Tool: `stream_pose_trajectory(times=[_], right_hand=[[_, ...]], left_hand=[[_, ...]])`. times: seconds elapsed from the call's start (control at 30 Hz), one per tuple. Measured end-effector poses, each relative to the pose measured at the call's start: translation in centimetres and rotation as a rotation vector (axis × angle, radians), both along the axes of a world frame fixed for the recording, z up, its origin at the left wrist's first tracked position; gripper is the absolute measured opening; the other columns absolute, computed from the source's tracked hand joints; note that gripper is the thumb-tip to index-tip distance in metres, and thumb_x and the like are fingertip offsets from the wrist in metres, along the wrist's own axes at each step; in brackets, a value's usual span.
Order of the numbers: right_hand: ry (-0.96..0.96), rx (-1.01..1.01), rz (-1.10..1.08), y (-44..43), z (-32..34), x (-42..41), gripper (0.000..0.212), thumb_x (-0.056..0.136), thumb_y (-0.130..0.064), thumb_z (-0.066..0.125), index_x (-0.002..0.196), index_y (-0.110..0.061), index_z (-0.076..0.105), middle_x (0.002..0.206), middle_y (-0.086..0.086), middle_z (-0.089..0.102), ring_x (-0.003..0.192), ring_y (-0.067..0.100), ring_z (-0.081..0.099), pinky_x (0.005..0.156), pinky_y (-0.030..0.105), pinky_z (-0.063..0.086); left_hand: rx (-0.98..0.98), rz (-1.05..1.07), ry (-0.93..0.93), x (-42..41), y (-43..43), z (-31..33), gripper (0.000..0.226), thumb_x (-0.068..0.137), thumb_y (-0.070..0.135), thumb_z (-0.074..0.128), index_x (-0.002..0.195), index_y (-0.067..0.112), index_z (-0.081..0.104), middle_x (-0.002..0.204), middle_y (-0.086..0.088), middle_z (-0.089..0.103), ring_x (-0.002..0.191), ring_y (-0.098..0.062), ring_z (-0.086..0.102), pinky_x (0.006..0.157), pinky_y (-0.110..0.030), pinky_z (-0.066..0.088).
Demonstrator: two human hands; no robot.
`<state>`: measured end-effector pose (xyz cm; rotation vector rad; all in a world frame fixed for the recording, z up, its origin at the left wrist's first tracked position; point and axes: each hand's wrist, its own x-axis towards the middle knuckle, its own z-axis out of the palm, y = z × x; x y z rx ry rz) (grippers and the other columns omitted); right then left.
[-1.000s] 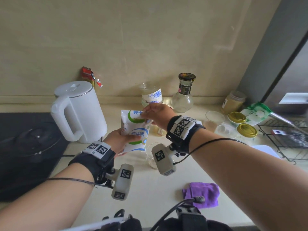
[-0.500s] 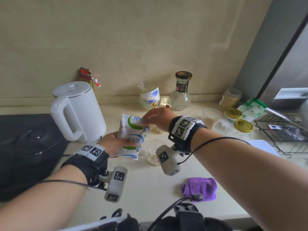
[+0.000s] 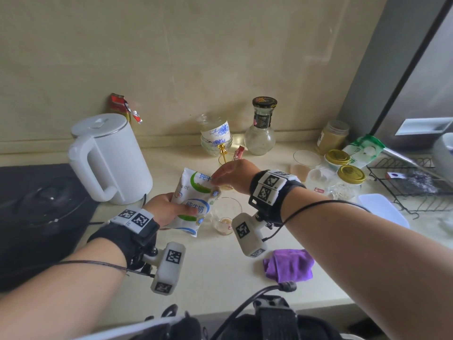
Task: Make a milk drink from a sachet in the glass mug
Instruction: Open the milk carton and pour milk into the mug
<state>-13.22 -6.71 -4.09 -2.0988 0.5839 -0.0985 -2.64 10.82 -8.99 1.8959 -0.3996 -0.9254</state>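
My left hand [image 3: 169, 208] grips the lower half of a white milk sachet [image 3: 193, 195] with green and blue print, holding it upright just left of the glass mug [image 3: 226, 215]. At the sachet's upper right corner, my right hand [image 3: 232, 175] pinches the edge between thumb and fingers. The mug stands on the counter with a little brownish residue at its bottom; my right wrist device partly covers its right side. Behind my right hand a second glass holds a gold spoon [image 3: 222, 153] and a red stick sachet [image 3: 239, 153].
A white kettle [image 3: 110, 158] stands at the left beside a black hob [image 3: 36, 212]. Jars and bottles [image 3: 259, 133] line the wall, gold-lidded jars [image 3: 350, 177] and a wire rack [image 3: 411, 187] sit at the right. A purple cloth [image 3: 289, 265] lies near the front edge.
Both hands have lowered the sachet toward the counter, closer to the mug. The right hand still pinches its upper right corner.
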Motion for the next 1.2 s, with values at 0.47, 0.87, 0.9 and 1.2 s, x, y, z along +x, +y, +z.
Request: stream_pose_trajectory(times=[0.47, 0.87, 0.9, 1.2], right_hand=[[0.041, -0.040, -0.007, -0.7, -0.7, 0.4, 0.015, 0.080, -0.021, 0.070, 0.094, -0.020, 0.074, 0.095, -0.007, 0.070, 0.068, -0.005, 0.052, 0.057, 0.008, 0.036], [0.072, -0.055, 0.002, -0.9, -1.3, 0.4, 0.013, 0.080, -0.023, 0.071, 0.092, -0.023, 0.074, 0.085, -0.013, 0.066, 0.069, -0.006, 0.052, 0.055, 0.009, 0.034], [0.073, -0.052, 0.001, -0.9, -1.3, 0.4, 0.013, 0.079, -0.023, 0.071, 0.092, -0.023, 0.074, 0.084, -0.013, 0.066, 0.070, -0.006, 0.052, 0.056, 0.009, 0.034], [0.090, -0.052, 0.005, -0.9, -1.4, 0.2, 0.010, 0.079, -0.024, 0.071, 0.089, -0.025, 0.074, 0.075, -0.019, 0.061, 0.071, -0.005, 0.053, 0.056, 0.011, 0.034]], left_hand=[[0.152, -0.014, -0.077, 1.2, -0.7, -0.6, 0.046, 0.060, 0.019, 0.089, 0.102, 0.014, 0.071, 0.093, -0.007, 0.077, 0.089, -0.030, 0.073, 0.091, -0.043, 0.056], [0.234, -0.042, -0.166, 0.9, -0.6, -0.4, 0.051, 0.062, 0.027, 0.088, 0.108, 0.017, 0.069, 0.098, -0.005, 0.076, 0.088, -0.027, 0.073, 0.094, -0.044, 0.055], [0.238, -0.039, -0.168, 0.8, -0.6, -0.4, 0.052, 0.062, 0.028, 0.088, 0.108, 0.017, 0.069, 0.098, -0.005, 0.076, 0.088, -0.026, 0.073, 0.094, -0.044, 0.055], [0.251, -0.035, -0.175, 0.6, -0.5, -0.4, 0.052, 0.062, 0.027, 0.088, 0.109, 0.017, 0.070, 0.098, -0.005, 0.076, 0.088, -0.026, 0.072, 0.094, -0.043, 0.055]])
